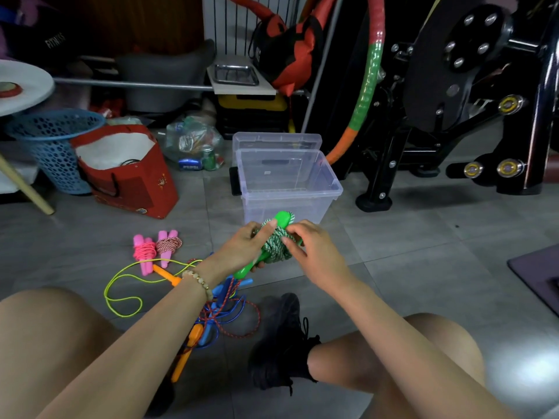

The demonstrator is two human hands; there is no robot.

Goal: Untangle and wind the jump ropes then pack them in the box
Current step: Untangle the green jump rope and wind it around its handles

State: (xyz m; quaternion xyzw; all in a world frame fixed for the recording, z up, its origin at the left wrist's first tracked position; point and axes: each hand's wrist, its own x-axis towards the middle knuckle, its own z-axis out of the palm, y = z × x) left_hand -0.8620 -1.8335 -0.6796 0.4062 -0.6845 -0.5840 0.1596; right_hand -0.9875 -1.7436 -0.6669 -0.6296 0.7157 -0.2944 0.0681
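Observation:
A green jump rope (276,246), its speckled green-white cord wound around the green handles, is held over the floor just in front of the clear plastic box (332,189). My left hand (245,247) grips the handles from the left, index finger on the cord. My right hand (311,249) pinches the cord on the right side. Two wound pink-handled ropes (155,249) lie on the floor to the left. A tangle of yellow-green, blue and red cords with orange and blue handles (217,309) lies under my left forearm. The box holds nothing.
The box lid (276,140) leans behind the box. A red bag (133,173) and a blue basket (54,146) stand at left. Black gym equipment (453,116) fills the right. My black shoe (287,343) rests near the tangle. A dark mat (538,276) lies at right.

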